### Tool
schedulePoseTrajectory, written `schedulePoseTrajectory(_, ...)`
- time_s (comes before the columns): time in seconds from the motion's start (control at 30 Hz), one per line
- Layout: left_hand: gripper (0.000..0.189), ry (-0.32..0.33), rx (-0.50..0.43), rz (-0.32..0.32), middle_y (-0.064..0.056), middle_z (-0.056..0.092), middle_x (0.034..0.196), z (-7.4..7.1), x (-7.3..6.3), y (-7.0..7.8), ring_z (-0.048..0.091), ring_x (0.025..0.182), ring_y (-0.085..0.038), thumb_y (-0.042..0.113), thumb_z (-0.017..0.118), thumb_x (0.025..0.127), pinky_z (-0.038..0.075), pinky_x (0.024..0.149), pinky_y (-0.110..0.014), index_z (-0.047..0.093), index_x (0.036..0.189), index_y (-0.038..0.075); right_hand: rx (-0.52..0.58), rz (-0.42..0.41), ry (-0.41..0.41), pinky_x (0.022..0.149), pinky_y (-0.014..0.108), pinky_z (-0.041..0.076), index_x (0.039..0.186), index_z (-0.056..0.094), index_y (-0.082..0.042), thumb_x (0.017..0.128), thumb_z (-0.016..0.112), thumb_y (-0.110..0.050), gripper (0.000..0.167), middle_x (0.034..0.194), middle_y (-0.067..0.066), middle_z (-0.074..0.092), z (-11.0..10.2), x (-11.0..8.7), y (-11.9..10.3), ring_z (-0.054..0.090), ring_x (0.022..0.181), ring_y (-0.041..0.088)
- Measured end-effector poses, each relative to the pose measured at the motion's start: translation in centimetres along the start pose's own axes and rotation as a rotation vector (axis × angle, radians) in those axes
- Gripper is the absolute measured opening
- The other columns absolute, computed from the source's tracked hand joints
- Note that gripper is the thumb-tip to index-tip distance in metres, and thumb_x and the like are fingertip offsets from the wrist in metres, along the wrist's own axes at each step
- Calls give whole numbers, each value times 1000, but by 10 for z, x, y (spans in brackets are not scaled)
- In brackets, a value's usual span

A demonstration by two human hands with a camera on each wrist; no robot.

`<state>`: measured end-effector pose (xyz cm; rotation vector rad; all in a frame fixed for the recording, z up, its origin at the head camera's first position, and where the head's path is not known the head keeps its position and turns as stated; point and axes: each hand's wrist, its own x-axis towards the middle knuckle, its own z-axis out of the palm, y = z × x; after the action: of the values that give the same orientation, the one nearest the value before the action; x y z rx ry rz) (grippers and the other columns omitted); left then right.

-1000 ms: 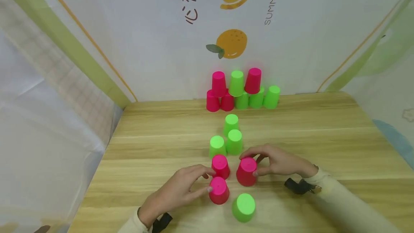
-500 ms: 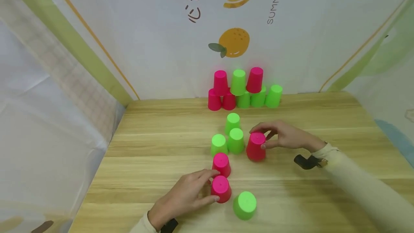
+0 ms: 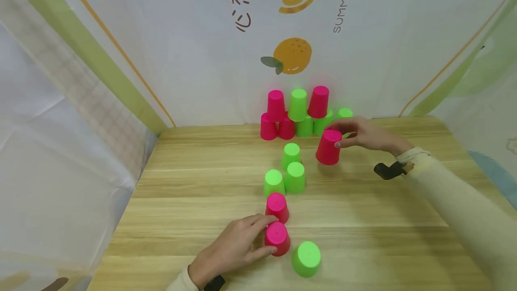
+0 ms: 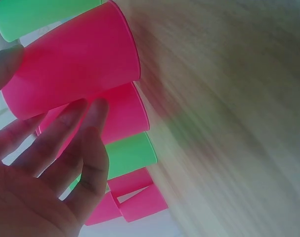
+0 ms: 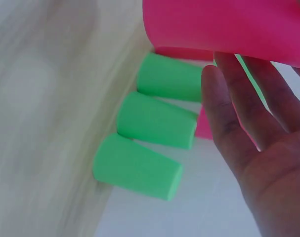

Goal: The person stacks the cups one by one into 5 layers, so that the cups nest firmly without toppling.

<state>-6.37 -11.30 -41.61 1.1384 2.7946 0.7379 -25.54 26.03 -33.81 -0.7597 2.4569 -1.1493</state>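
Note:
In the head view, my right hand [image 3: 365, 134] grips an upside-down pink cup [image 3: 328, 148] between thumb and fingers, seemingly above the table, just in front of the back row's right end. In the right wrist view this pink cup [image 5: 224, 29] spans the top, its upper end cut off. My left hand [image 3: 238, 241] has thumb and fingers around another upside-down pink cup [image 3: 277, 239] near the front. Directly behind that one stands a second pink cup [image 3: 277, 208]. A green cup [image 3: 306, 259] sits at the front right of the left hand.
Three green cups [image 3: 295, 178] stand upside down mid-table. At the back, by the printed cloth [image 3: 202, 57], a row of cups [image 3: 268, 127] carries a second tier: a pink cup [image 3: 276, 106], a green cup [image 3: 298, 105] and a pink cup [image 3: 318, 102]. The wooden table [image 3: 194, 183] lies beneath.
My right hand has carried its pink cup away from me and slightly right, from beside the front cups to the back row. The left hand has closed around the nearest pink cup.

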Motion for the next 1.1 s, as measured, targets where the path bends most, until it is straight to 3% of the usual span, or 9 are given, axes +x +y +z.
schedulePoseTrajectory(0.13, 52, -1, -25, -3, 2, 71, 119, 2, 0, 1, 69, 107, -9, 35, 75, 90, 59, 91, -26, 56, 134, 14, -52, 54, 61, 87, 26, 57, 136, 58, -6, 93, 71, -15, 47, 127, 15, 67, -17, 6, -2, 64, 113, 25)
schedulePoseTrajectory(0.33, 51, -6, -56, -33, 3, 70, 119, 4, -2, 2, 68, 107, -8, 34, 76, 90, 58, 91, -25, 57, 133, 14, -120, 155, 149, 94, 40, 56, 140, 54, -14, 97, 66, -21, 46, 132, 17, 65, -45, 19, -8, 62, 121, 32)
schedulePoseTrajectory(0.47, 51, -3, -53, -37, 3, 70, 119, 4, -3, 2, 68, 107, -8, 33, 76, 89, 58, 92, -25, 57, 133, 14, -143, 178, 215, 98, 47, 54, 143, 51, -13, 97, 64, -25, 49, 136, 21, 62, -60, 29, -10, 61, 121, 36)
schedulePoseTrajectory(0.77, 52, 12, -46, -14, 4, 70, 117, 4, -1, 2, 68, 105, -6, 31, 79, 86, 58, 91, -25, 58, 131, 15, -174, 242, 294, 77, 27, 55, 144, 47, -7, 98, 62, -26, 53, 138, 26, 55, -67, 50, -2, 58, 118, 42)
schedulePoseTrajectory(0.93, 52, -18, -61, -32, 4, 69, 117, 4, 0, 3, 67, 105, -5, 29, 79, 86, 58, 91, -24, 57, 132, 15, -171, 281, 330, 71, 23, 53, 146, 45, -4, 98, 59, -26, 54, 138, 28, 55, -66, 57, 8, 59, 114, 43)
schedulePoseTrajectory(1.1, 55, -13, -62, -20, 3, 69, 120, 5, 1, 1, 67, 107, -6, 28, 80, 85, 58, 93, -26, 55, 133, 16, -164, 306, 353, 72, 27, 55, 146, 45, -3, 99, 58, -26, 54, 136, 28, 56, -65, 63, 13, 60, 108, 41)
